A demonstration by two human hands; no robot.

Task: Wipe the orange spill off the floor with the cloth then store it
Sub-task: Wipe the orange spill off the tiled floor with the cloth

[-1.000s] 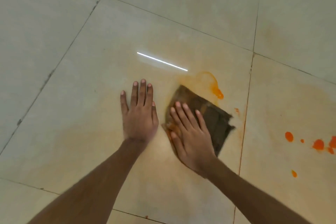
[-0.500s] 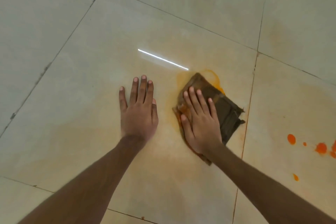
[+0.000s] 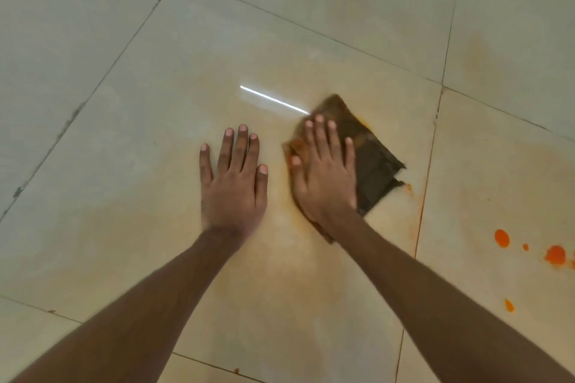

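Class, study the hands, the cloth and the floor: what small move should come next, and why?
Probably slide the cloth, pressed flat under the right hand, to the right toward the orange drops: they lie unwiped, apart from the cloth. The left hand rests flat on the floor as a prop.

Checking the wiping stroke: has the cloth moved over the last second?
Yes. The cloth slid forward, away from the person, toward the far grout line, under the right hand.

The right hand (image 3: 326, 177) lies flat on the cloth (image 3: 375, 165), which sits on the floor (image 3: 93, 165); the left hand (image 3: 233, 193) rests just left of the cloth, and spill drops (image 3: 501, 238) lie well to its right.
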